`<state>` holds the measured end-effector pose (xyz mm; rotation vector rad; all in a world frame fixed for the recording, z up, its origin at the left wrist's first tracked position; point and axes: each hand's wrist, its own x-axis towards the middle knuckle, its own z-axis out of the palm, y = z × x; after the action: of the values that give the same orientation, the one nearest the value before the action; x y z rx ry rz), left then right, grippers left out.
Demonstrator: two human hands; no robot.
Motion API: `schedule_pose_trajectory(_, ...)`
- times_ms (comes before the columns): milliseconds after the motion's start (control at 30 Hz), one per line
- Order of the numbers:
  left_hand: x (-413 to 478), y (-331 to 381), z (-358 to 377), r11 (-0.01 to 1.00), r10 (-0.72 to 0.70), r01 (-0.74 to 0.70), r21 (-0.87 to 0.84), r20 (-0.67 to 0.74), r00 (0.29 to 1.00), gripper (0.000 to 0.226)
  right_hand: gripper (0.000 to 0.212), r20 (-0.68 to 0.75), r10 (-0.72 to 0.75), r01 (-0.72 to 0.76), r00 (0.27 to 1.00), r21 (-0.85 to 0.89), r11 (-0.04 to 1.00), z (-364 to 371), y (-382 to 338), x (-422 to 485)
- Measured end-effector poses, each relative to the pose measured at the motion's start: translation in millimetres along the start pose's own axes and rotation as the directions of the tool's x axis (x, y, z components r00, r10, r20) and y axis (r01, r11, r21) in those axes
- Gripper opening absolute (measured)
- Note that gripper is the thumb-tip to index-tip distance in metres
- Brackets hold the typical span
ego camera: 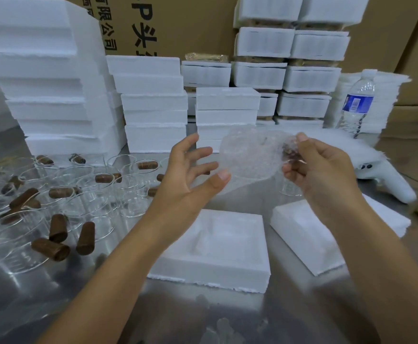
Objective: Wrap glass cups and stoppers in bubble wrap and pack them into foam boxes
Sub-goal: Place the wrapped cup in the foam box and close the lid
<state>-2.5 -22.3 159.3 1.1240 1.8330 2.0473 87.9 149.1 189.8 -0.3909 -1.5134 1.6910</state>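
My right hand pinches a sheet of bubble wrap around a brown stopper that shows through the film. My left hand hovers open at the sheet's left edge, thumb tip close to the wrap, fingers spread. Below the hands an open foam box with a moulded recess lies on the metal table. A second foam piece lies tilted to its right. Several clear glass cups and loose brown stoppers crowd the table's left side.
Stacks of white foam boxes line the back against cardboard cartons. A water bottle stands at the back right by a pile of foam sheets. A white handheld device lies at the right. More bubble wrap sits near the front edge.
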Motion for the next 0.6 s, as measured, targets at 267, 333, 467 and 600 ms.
schedule_pose_trajectory(267, -31, 10, 81, 0.71, 0.247, -0.525, 0.47, 0.532, 0.81, 0.031, 0.023, -0.131, -0.027, 0.011, 0.991, -0.125, 0.992, -75, -19, 16)
schedule_pose_trajectory(333, -33, 3, 100, 0.554, 0.154, -0.601, 0.576, 0.638, 0.754, 0.045, 0.024, -0.138, -0.029, 0.004, 0.99, -0.177, 0.984, -84, -17, 18)
schedule_pose_trajectory(467, -29, 1, 106, 0.402, 0.079, -0.612, 0.681, 0.64, 0.765, 0.041, 0.023, -0.128, -0.035, 0.002, 0.991, -0.246, 0.969, -95, -11, 18)
schedule_pose_trajectory(600, -28, 1, 93, 0.431, 0.098, -0.557, 0.71, 0.577, 0.811, 0.03, 0.021, -0.115, -0.04, 0.007, 0.993, -0.269, 0.963, -97, -8, 15)
